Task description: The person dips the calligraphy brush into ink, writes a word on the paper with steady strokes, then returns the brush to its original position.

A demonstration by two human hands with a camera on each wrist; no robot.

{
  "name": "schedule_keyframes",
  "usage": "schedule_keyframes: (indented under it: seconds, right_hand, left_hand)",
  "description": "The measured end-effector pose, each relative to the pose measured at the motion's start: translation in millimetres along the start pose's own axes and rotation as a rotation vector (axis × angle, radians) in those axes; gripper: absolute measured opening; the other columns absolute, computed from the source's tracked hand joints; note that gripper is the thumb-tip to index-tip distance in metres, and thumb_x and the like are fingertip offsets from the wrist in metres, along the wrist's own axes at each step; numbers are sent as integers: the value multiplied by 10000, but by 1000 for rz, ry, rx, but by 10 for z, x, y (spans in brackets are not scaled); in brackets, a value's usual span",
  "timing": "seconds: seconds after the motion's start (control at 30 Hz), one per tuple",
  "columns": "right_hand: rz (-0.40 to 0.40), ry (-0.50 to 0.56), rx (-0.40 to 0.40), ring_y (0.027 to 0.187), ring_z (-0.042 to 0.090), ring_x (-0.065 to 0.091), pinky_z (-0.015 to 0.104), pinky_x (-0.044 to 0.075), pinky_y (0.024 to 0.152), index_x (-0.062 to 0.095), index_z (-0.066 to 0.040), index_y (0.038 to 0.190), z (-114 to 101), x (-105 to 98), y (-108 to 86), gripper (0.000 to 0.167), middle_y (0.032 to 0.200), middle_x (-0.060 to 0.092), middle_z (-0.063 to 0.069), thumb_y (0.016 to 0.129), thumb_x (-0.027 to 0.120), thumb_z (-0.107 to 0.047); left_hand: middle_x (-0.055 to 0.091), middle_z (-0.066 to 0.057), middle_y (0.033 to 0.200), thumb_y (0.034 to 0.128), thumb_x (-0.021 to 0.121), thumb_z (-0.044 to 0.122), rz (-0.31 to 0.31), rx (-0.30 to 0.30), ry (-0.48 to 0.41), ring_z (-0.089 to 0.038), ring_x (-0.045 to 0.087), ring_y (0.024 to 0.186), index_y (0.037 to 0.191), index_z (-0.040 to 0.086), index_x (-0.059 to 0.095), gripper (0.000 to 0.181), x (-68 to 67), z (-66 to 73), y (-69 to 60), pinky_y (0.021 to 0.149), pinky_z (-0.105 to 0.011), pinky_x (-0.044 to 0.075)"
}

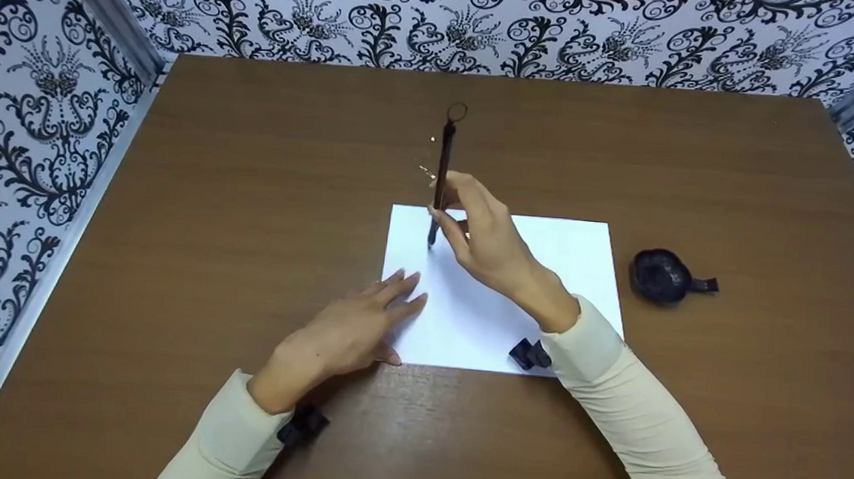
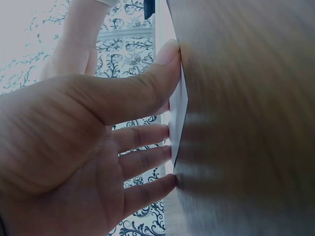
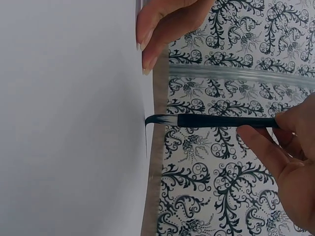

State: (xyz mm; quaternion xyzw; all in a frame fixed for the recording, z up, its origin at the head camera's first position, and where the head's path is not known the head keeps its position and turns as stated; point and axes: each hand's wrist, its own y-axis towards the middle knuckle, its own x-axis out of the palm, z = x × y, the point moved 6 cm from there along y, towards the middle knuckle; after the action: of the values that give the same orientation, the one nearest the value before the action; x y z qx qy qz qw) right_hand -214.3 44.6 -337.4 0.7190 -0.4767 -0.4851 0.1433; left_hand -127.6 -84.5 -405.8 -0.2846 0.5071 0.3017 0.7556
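My right hand (image 1: 491,240) pinches a dark calligraphy brush (image 1: 444,162) with a hanging loop on its upper end and holds it nearly upright. In the right wrist view the dark, wet-looking tip of the brush (image 3: 161,119) bends against the white paper (image 3: 74,123), and a thin dark line shows beside it. The sheet of paper (image 1: 481,318) lies flat on the table. My left hand (image 1: 342,331) rests at its left edge with fingers spread. The left wrist view shows this hand's (image 2: 83,132) fingers extended, fingertips down at the paper's edge.
A small black dish with a short handle (image 1: 661,277) stands right of the paper on the brown wooden table (image 1: 268,153). Black wrist devices show at the left cuff (image 1: 303,426) and the right cuff (image 1: 530,354). Patterned walls (image 1: 442,23) border the table.
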Motion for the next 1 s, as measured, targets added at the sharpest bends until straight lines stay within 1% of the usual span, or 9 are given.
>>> schedule_keyframes:
  seconds: [0.17,0.23,0.3,0.4,0.5,0.63,0.77,1.0]
  right_hand:
    - [-25,1,-4,936,225,638,202,540,668,453,38,1226,-75,14,8,311,1015,566,145,935,562,19]
    - [-21,7,-9,940,232,641,199,539,681,453,44,1229,-117,-14,23,312,1023,564,150,937,558,20]
    - [4,15,-18,934,237,643,208,541,703,459,46,1227,-151,-65,41,309,1026,568,163,936,559,23]
    - [67,21,-19,915,221,637,220,545,700,474,35,1211,-157,-163,70,300,1018,575,158,929,574,20]
    - [130,9,3,892,200,633,221,546,683,486,22,1194,-86,-231,78,283,995,582,138,928,582,10]
    - [173,-11,38,836,205,649,237,552,640,484,25,1187,71,-233,46,266,960,582,133,935,569,11]
    - [191,-29,33,835,215,649,272,559,620,476,23,1178,169,-214,21,258,962,580,145,935,564,19]
    - [184,-30,35,888,217,641,240,554,673,466,29,1182,225,-193,6,264,976,571,162,937,562,17]
  left_hand:
    - [274,-136,1541,789,771,293,5,2,4,-323,233,1407,1444,70,423,774,9,1,-13,1007,-520,379]
    - [272,-135,1542,798,763,298,3,-1,9,-317,226,1410,1448,76,418,769,9,-2,-16,1016,-519,368]
    - [281,-141,1537,806,756,298,10,5,13,-323,233,1407,1444,73,425,754,3,1,-17,1015,-529,366]
    - [275,-141,1539,809,755,293,9,6,12,-324,229,1408,1447,74,419,753,0,1,-10,1024,-523,356]
    - [264,-135,1545,806,759,293,3,0,13,-319,222,1411,1453,76,409,767,-1,-1,-2,1036,-507,348]
    - [254,-127,1550,812,758,284,-9,-10,13,-311,212,1416,1458,83,403,764,5,0,-5,1048,-500,333]
    - [257,-130,1549,812,760,266,-10,-9,13,-312,215,1415,1455,78,406,758,7,3,-7,1058,-497,319]
    - [254,-131,1550,807,760,281,-5,-4,15,-316,215,1414,1457,80,403,768,6,0,1,1053,-490,329]
